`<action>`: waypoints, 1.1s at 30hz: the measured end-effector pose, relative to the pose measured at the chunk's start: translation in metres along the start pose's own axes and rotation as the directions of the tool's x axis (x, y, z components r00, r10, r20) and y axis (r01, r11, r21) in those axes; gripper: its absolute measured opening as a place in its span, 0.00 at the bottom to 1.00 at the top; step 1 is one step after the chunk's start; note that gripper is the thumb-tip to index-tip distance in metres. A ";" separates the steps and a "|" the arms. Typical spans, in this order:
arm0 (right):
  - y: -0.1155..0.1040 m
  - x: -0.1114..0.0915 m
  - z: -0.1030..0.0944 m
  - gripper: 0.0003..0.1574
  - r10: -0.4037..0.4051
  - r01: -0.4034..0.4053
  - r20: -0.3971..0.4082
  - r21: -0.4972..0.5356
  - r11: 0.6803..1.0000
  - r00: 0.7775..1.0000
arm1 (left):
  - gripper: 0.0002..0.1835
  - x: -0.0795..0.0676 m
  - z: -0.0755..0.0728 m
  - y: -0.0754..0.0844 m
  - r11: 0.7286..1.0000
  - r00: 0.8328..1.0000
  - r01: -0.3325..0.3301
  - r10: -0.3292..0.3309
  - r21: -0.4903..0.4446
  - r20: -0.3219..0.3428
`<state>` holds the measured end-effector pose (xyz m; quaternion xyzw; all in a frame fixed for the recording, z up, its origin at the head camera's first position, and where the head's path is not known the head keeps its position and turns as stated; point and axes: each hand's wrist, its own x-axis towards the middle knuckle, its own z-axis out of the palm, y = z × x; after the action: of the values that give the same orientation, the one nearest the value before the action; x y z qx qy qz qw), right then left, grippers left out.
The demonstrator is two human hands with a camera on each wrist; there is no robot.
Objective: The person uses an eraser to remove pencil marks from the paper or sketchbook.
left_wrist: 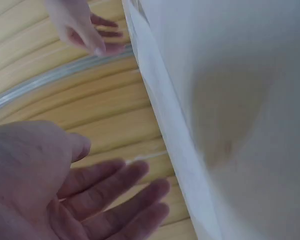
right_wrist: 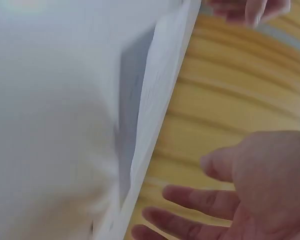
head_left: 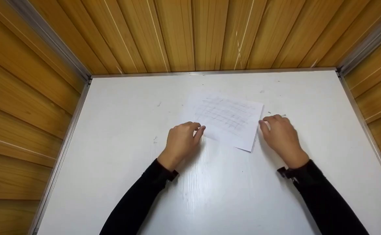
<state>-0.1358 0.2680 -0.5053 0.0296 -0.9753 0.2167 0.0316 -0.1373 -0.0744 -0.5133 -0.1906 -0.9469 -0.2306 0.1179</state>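
Note:
A white sheet of paper (head_left: pixel 224 112) with faint grey hatched strokes lies on the white table, its right and lower edges slightly raised. At its lower left my left hand (head_left: pixel 182 138) hovers, the fingertips close to the paper's edge; contact cannot be told. Beside the right edge is my right hand (head_left: pixel 282 137), thumb nearest the sheet. The left wrist view shows the left hand (left_wrist: pixel 85 190) with loosely bent fingers and nothing in them. In the right wrist view the right hand (right_wrist: pixel 240 195) also has spread, relaxed fingers, and the paper (right_wrist: pixel 152 85) lifts a little off the table.
Small dark crumbs (head_left: pixel 269 112) and grey smudges (head_left: pixel 155 140) dot the white tabletop (head_left: pixel 118 107). Yellow wood-look panels (head_left: pixel 207 36) stand behind the table and at both sides, with metal strips along the edges.

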 end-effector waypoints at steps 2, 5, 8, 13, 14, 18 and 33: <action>0.016 0.007 -0.009 0.25 0.021 -0.021 -0.016 -0.021 1.000 1.000 | 0.16 0.009 -0.003 -0.009 1.000 1.000 0.013 -0.013 0.005 0.013; 0.040 0.017 -0.018 0.25 0.053 -0.054 -0.020 -0.065 0.996 0.998 | 0.13 0.023 -0.004 -0.023 0.999 0.999 0.031 -0.031 0.008 0.041; 0.058 0.026 -0.021 0.28 0.095 -0.092 0.026 -0.092 0.991 0.995 | 0.10 0.033 -0.003 -0.038 1.000 0.997 0.021 -0.020 -0.014 0.079; 0.078 0.034 -0.020 0.31 0.169 -0.160 0.114 -0.083 0.984 0.979 | 0.12 0.044 0.003 -0.054 0.998 0.979 0.004 0.010 -0.066 0.203; 0.080 0.033 -0.019 0.31 0.180 -0.172 0.121 -0.076 0.982 0.976 | 0.13 0.045 0.004 -0.056 0.998 0.972 0.000 0.015 -0.065 0.233; 0.082 0.032 -0.018 0.29 0.194 -0.187 0.117 -0.067 0.980 0.974 | 0.14 0.045 0.009 -0.059 0.999 0.953 -0.018 0.029 -0.039 0.300; 0.080 0.036 -0.010 0.22 0.156 -0.154 0.125 -0.027 0.988 0.980 | 0.12 0.007 0.018 -0.020 0.980 0.941 -0.167 0.127 0.106 0.315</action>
<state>-0.1771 0.3428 -0.5270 -0.0328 -0.9765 0.2078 -0.0471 -0.1542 -0.0796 -0.5346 -0.2863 -0.9498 -0.1261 -0.0014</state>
